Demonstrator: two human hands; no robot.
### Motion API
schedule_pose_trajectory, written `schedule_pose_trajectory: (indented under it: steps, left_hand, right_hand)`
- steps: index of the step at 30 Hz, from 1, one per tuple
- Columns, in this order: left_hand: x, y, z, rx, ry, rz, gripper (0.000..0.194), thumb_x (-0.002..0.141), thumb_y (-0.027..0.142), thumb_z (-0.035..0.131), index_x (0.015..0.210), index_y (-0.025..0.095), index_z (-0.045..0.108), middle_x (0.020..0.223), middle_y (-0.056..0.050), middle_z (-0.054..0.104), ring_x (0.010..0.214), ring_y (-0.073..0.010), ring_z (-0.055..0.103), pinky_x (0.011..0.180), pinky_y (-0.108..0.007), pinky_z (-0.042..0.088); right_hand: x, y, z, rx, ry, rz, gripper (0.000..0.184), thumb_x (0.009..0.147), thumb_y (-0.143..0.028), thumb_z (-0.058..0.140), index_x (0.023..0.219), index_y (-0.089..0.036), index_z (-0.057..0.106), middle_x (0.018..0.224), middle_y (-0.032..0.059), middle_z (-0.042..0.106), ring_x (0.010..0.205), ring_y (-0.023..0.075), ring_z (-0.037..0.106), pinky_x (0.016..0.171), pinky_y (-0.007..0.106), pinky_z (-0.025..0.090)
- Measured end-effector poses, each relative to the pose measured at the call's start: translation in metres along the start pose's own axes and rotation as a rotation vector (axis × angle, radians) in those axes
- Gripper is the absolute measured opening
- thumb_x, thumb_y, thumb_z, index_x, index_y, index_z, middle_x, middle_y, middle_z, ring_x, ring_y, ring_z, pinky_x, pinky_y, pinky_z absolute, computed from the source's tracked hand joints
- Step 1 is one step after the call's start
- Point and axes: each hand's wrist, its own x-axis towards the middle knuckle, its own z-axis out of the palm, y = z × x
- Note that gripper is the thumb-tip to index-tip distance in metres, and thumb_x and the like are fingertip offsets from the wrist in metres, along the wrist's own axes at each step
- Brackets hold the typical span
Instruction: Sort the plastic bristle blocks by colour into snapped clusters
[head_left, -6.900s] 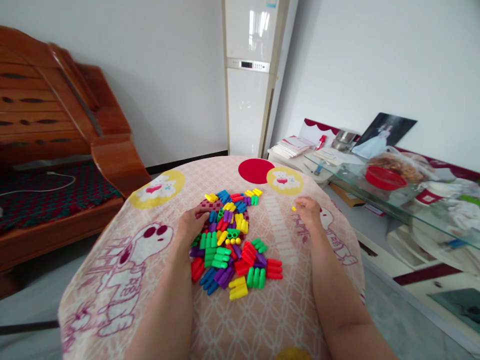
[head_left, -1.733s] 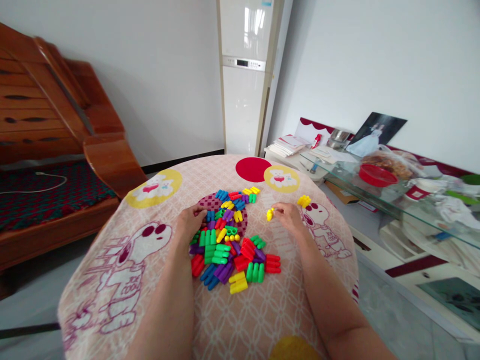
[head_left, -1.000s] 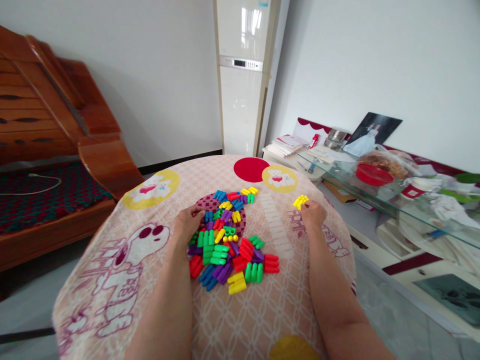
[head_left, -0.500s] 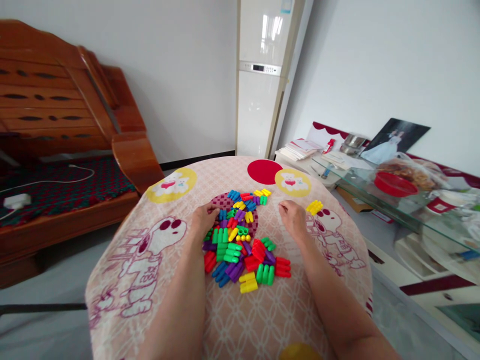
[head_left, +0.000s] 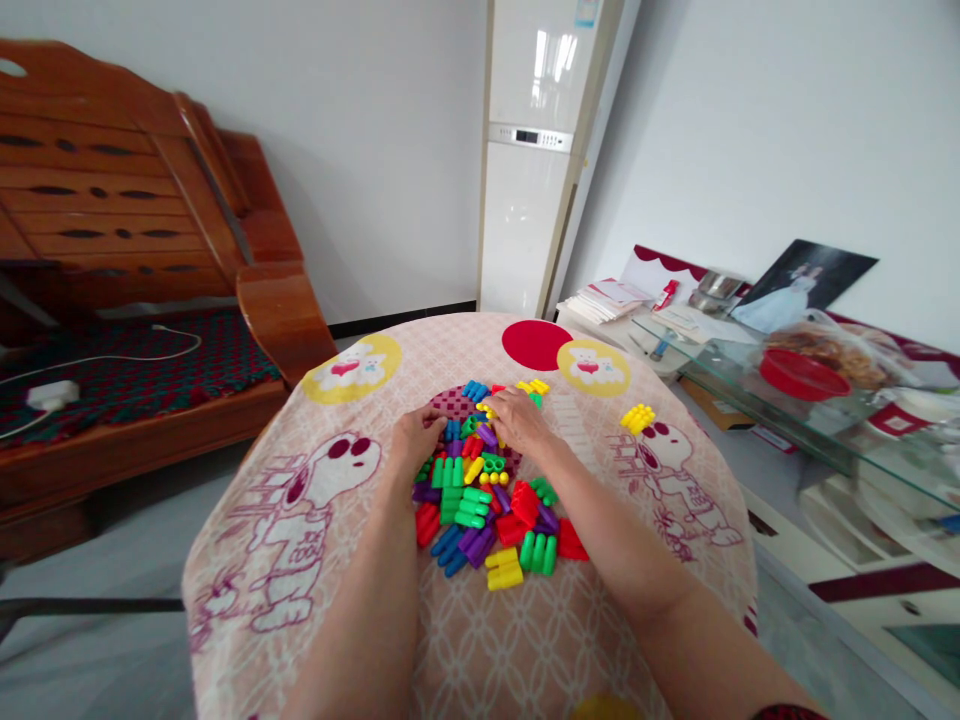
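Note:
A heap of bullet-shaped plastic building blocks (head_left: 472, 500) in red, yellow, green, blue and purple lies mid-table. My left hand (head_left: 418, 438) rests at the heap's left edge, fingers curled together; whatever they may hold is hidden. Over the back of the heap reaches my right hand (head_left: 521, 422), its bent fingertips closed on a yellow building block (head_left: 486, 410) that is partly covered. Several blocks under this hand are out of sight. Apart from the heap, to the right, sits a cluster of yellow blocks (head_left: 637, 418).
The round table wears a patterned pink tablecloth (head_left: 517, 650). A wooden bench (head_left: 277, 310) stands left, with a white adapter (head_left: 52, 396) and cable on it. Right of the table, a glass-topped cabinet (head_left: 720, 385) carries papers, a red bowl (head_left: 804, 374) and a photo (head_left: 810, 280).
My right hand added yellow pieces to the cluster at the right, left it, and moved leftward onto the back of the heap. My left hand stayed by the heap. The view turned slightly left.

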Motion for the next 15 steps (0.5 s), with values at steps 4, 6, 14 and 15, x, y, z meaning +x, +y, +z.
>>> schedule_pose_trajectory:
  steps: [4,6,14,15]
  left_hand:
    - [0.002,-0.002,0.001,-0.011,-0.001,0.005,0.023,0.083,0.024,0.055,0.098,0.017,0.071,0.066,-0.001,0.066,0.055,-0.015,0.064,0.055,-0.024,0.052]
    - [0.004,-0.003,0.002,-0.03,-0.002,0.002,0.023,0.083,0.024,0.054,0.098,0.017,0.071,0.066,-0.001,0.066,0.055,-0.0149,0.064,0.055,-0.024,0.053]
    - [0.008,-0.006,0.003,-0.008,0.018,-0.008,0.023,0.08,0.027,0.057,0.096,0.018,0.072,0.066,0.0,0.067,0.054,-0.0147,0.063,0.057,-0.024,0.053]
    - [0.008,-0.006,0.003,-0.012,0.017,-0.011,0.023,0.08,0.027,0.058,0.096,0.018,0.071,0.065,0.0,0.067,0.054,-0.0147,0.063,0.057,-0.024,0.053]
  right_hand:
    - [-0.028,0.011,-0.012,0.201,0.221,0.232,0.036,0.082,-0.011,0.054,0.114,-0.015,0.069,0.111,0.0103,0.072,0.096,0.0198,0.063,0.089,0.029,0.046]
    - [-0.05,0.025,-0.022,0.248,0.27,0.355,0.037,0.08,-0.01,0.053,0.112,-0.016,0.07,0.107,0.0083,0.073,0.086,0.0174,0.066,0.08,0.026,0.048]
    - [-0.118,0.081,-0.038,0.146,0.263,0.755,0.027,0.075,-0.011,0.053,0.089,-0.015,0.076,0.089,0.0087,0.076,0.084,0.0181,0.068,0.077,0.025,0.048]
    - [-0.121,0.083,-0.036,0.202,0.288,0.775,0.028,0.074,-0.012,0.054,0.091,-0.015,0.076,0.09,0.008,0.076,0.082,0.0172,0.068,0.076,0.025,0.049]
